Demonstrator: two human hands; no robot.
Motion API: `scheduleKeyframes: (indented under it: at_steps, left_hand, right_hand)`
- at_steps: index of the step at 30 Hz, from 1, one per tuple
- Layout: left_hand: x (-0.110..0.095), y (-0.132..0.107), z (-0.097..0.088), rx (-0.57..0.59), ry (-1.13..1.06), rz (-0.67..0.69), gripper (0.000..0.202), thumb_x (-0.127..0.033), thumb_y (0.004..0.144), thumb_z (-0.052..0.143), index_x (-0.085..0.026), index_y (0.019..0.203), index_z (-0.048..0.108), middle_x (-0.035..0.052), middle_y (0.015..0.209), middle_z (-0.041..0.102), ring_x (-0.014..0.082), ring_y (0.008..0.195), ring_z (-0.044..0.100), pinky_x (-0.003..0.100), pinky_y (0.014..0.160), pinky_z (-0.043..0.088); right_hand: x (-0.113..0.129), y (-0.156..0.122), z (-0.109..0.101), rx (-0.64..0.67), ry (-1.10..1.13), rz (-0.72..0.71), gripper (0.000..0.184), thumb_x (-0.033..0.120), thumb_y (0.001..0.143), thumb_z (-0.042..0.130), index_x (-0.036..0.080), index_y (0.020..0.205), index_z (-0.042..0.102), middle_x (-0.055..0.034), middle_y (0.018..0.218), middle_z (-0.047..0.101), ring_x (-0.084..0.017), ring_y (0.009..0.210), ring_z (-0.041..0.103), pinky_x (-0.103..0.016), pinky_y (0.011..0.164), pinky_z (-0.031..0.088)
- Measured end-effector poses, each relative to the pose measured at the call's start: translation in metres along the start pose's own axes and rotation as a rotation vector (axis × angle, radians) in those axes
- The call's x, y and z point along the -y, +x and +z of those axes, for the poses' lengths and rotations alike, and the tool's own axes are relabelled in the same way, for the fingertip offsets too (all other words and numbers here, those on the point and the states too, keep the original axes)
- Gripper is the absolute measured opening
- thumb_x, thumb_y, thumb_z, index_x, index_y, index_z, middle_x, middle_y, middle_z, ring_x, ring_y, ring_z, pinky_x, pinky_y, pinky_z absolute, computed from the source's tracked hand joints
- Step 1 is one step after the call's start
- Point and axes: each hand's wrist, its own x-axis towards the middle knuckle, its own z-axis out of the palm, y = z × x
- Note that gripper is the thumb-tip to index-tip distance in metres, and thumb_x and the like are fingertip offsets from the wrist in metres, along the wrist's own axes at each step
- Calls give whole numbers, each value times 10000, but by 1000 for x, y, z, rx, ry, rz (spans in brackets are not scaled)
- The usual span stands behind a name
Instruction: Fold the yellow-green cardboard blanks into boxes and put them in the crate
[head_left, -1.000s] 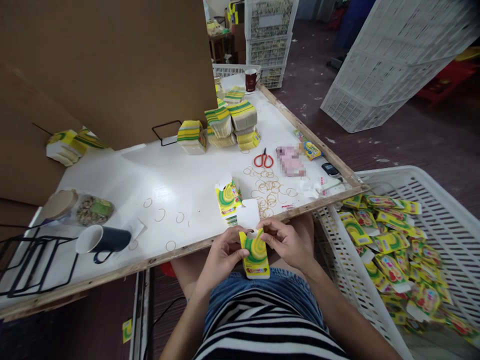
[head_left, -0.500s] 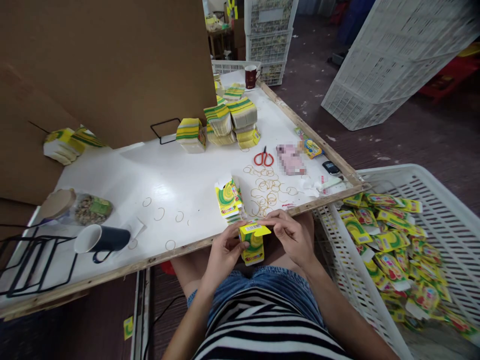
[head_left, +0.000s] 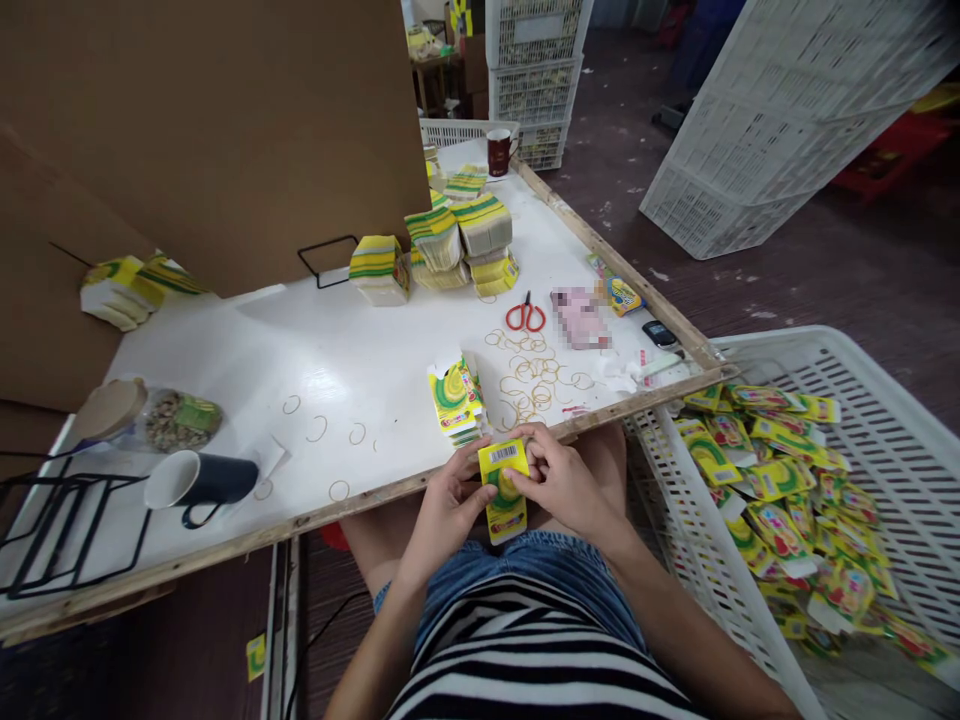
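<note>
Between my two hands, above my lap at the table's front edge, is a small yellow and green printed box (head_left: 504,515) with a barcode on its upper part. My left hand (head_left: 454,500) grips its left side, thumb on the front. My right hand (head_left: 559,480) pinches the upper right side, its thumb also on the printed face. Just beyond my hands, a stack of matching flat boxes (head_left: 454,392) rests on the white table (head_left: 262,350). Loose rubber bands (head_left: 534,378) lie scattered to its right.
A white plastic basket (head_left: 814,345) filled with yellow packs stands at my right. Red-handled scissors (head_left: 526,316) and banded box bundles (head_left: 480,225) lie farther back. A dark blue mug (head_left: 221,478) lies on its side at left, near a black wire rack (head_left: 82,520).
The box's top flap, which stuck out to the right, now lies in line with the front. My right hand has moved left and its thumb now presses on the box.
</note>
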Motion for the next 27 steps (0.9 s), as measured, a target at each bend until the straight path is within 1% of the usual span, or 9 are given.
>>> scheduleKeyframes:
  at_steps: [4,7,10,13,16,21,23,25,27]
  left_hand:
    - [-1,1,1,-15,-22,7,558,-257,781,700,-209,1300,502,126,1174,671,239,963,679,338,806,556]
    - [-4,1,1,-36,-31,36,539,-246,773,709,-193,1274,519,127,1160,678,244,989,672,338,823,554]
    - [-4,0,1,-38,-48,33,522,-236,744,737,-195,1231,551,119,1120,699,249,955,685,334,791,561]
    - [-2,1,5,-68,-35,28,480,-227,720,758,-189,1171,598,114,1093,712,238,897,700,334,778,562]
    - [0,2,10,-134,56,92,344,-250,738,739,-193,1072,677,102,1095,715,242,923,689,361,815,557]
    - [-2,5,18,-201,194,268,132,-268,777,695,-226,886,758,76,1000,746,256,981,673,400,898,530]
    - [-4,6,19,-152,236,326,139,-249,806,665,-236,912,754,75,1035,739,248,1008,667,398,932,512]
    - [-7,8,15,-109,323,388,220,-232,840,625,-244,1039,718,85,1152,698,244,1102,628,407,992,470]
    - [-10,14,5,-144,473,472,386,-223,839,625,-254,1223,612,96,1311,602,247,1243,531,438,1074,388]
  right_hand:
    - [2,-1,2,-39,-48,-3,346,195,772,592,213,1110,519,90,573,401,-110,500,420,-210,511,369]
    - [2,0,-1,-64,-30,-28,279,216,803,595,215,1082,588,65,592,472,-117,521,457,-220,534,401]
    - [-1,1,-5,-107,80,-98,164,287,838,604,212,965,676,-20,797,640,-145,656,569,-252,624,473]
    - [-6,0,-5,-170,259,-86,151,328,840,614,205,883,691,-65,946,690,-188,814,642,-294,717,524]
    - [-7,-4,-3,-228,337,-62,126,326,820,646,207,829,688,-54,875,706,-201,839,662,-315,748,540]
    - [-1,-11,2,-282,320,-170,81,248,797,674,201,732,663,-60,860,705,-206,840,663,-321,724,537]
    - [0,-14,0,-299,278,-216,88,224,810,660,204,724,655,-59,854,701,-206,834,664,-327,718,537]
    - [-1,-17,-10,-366,193,-273,81,205,823,645,208,743,655,-63,875,695,-210,848,661,-351,741,536]
    - [-4,-21,-30,-611,30,-325,58,191,818,651,208,764,659,-69,915,682,-220,876,647,-389,782,523]
